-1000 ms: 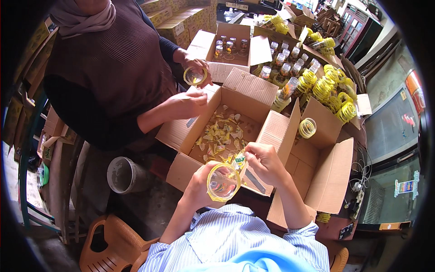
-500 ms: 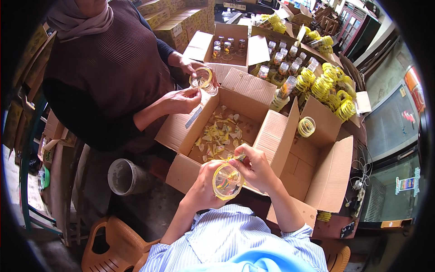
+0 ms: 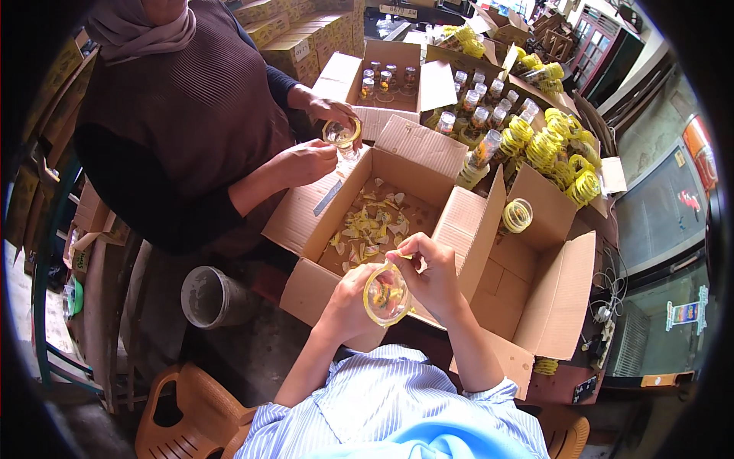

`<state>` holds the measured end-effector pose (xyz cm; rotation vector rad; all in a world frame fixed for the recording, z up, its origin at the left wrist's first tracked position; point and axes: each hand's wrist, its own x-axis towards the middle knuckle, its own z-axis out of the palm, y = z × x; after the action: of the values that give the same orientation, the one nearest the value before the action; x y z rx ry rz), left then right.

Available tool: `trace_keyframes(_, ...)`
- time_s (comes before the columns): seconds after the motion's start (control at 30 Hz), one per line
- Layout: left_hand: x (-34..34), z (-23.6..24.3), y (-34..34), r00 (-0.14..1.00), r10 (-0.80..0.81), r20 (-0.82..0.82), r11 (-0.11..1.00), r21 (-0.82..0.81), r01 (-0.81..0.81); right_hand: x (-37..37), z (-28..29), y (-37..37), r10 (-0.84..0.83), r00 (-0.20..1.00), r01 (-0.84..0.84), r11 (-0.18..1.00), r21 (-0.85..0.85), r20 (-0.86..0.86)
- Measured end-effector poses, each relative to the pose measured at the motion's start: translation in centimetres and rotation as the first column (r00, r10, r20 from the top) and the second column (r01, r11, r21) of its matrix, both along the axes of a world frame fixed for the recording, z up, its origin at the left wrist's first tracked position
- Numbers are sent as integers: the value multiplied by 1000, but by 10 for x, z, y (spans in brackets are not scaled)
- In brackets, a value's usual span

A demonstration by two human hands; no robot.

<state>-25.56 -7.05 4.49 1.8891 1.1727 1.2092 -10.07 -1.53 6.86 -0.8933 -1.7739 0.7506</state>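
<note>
Head view: the clear cup (image 3: 387,297) sits near the middle of the frame, above the person's lap, its mouth tilted toward the camera. The left hand (image 3: 348,303), at the cup's 9 o'clock, is wrapped around its wall. The right hand (image 3: 433,280), at 2 o'clock, has thumb and forefinger pinched on a small yellow strip (image 3: 399,256) at the rim's 12 o'clock; whether the strip is fully detached cannot be told.

Step in hand, as judged: stripping torn lid film from the rim. The next move appears to call for a steady left grasp and a pull by the right fingertips along the rim, then release over the carton (image 3: 417,144) at 12 o'clock, where yellow and white scraps (image 3: 372,226) lie.

Condition of the cup: transparent wall, yellow band round the lip, coloured print showing through. No crack is discernible, though glare limits inspection.

Adjacent: at 11 o'clock a co-worker's hands (image 3: 307,163) work on a similar cup (image 3: 342,135). A second carton (image 3: 562,294) stands at 3 o'clock, with yellow-rimmed cups (image 3: 547,149) heaped beyond it toward 2 o'clock.
</note>
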Motion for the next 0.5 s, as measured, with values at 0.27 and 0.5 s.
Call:
trace_keyframes(0.27, -23, 3, -12, 954, 293, 61, 950, 93, -298, 21, 3, 11, -231, 962, 252, 956, -149, 143)
trace_keyframes(0.5, -18, 14, -13, 974, 207, 91, 968, 125, -218, 7, -34, 20, 109, 872, 57, 946, -320, 477)
